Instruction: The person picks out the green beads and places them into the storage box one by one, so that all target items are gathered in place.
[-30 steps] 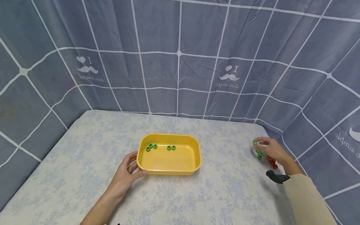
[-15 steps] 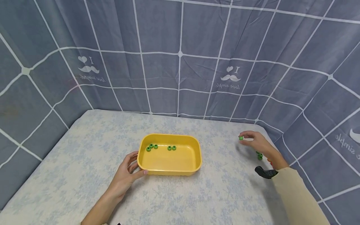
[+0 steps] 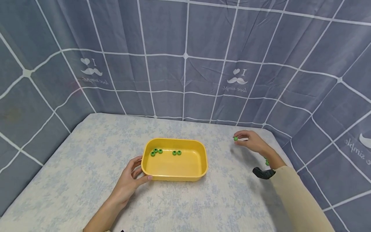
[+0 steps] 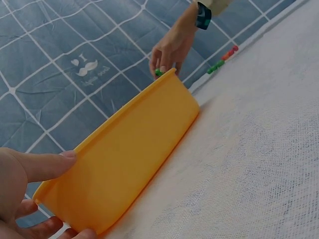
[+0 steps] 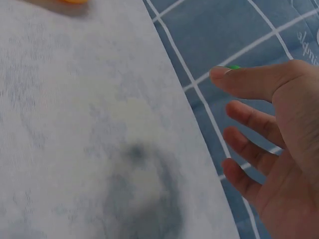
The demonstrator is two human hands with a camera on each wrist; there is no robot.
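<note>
A glossy yellow plastic tray — a rounded rectangle, long axis left to right — sits on floral cloth, five pierced green beads inside. The left hand grips its near-left corner. The right hand, raised well right of it, pinches a round green bead — hole direction unclear.

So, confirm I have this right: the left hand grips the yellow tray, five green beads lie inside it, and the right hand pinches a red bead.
One thing is wrong: the right hand pinches a green bead, not a red one, as the head view shows. The rest stands: the left hand grips the yellow tray, and five green beads lie inside it.
</note>
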